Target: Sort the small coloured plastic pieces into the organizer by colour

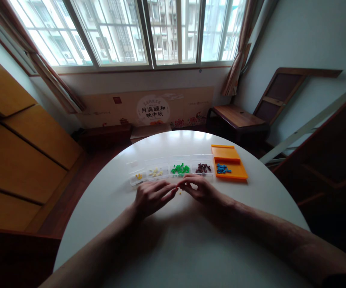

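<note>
Just before the boxes (173, 170), the left hand (151, 198) and right hand (201, 190) met fingertip to fingertip, fingers pinched narrow over a yellow bit (180, 193), their hold too small to tell

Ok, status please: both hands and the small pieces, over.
Left hand and right hand: fingertips meeting over the table, grip unclear. Tiny yellow piece loose below them. Clear boxes and orange tray behind, untouched.

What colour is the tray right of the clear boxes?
The tray is orange, clearest in the head view.
</note>
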Motion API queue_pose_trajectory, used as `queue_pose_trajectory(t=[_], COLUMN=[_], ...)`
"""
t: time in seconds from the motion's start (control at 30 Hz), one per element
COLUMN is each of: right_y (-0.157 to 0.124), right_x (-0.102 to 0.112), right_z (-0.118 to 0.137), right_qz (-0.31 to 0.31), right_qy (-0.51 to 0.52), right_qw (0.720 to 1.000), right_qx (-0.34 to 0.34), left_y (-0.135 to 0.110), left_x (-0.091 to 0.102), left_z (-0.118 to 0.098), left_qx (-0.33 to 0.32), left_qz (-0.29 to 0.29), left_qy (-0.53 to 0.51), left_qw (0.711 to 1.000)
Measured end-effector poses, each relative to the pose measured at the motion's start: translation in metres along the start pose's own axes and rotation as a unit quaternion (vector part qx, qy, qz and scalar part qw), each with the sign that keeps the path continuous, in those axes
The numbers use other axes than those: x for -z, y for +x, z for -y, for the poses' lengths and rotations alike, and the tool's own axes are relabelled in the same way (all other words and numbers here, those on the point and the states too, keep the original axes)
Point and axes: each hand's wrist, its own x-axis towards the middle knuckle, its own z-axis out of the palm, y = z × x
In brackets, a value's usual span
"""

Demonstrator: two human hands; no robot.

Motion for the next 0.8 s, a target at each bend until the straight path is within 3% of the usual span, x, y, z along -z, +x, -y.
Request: queue_pose_trajectory(t=[0.2,0.3,0.47,0.63,0.8], right_y=[0.000,0.000,-0.003,-0.007,-0.006], right_x=[-0.002,-0.002,-0.002,-0.005,-0.006], right_z=[-0.003,0.000,0.002,0.002,0.002], right_qz=[-0.001,0.003,0.013,0.036,0.059], right_qy=[0.019,0.010,-0.120,-0.223,-0.232], right_qw=[1.000,1.000,0.993,0.974,0.971], right_qx=[0.012,0.016,-0.010,-0.002,0.009], left_y=[-0.001,-0.002,-0.006,-0.014,-0.020], left_x=[0.006,0.005,0.011,0.032,0.047], left_z=[0.004,0.005,0.022,0.055,0.076], left_qx=[-0.025,-0.002,0.134,0.296,0.334], left_qz=[0.001,0.002,0.018,0.091,0.156], left_qy=[0.021,0.018,0.044,0.099,0.093], left_qw=[0.999,1.000,0.990,0.946,0.925])
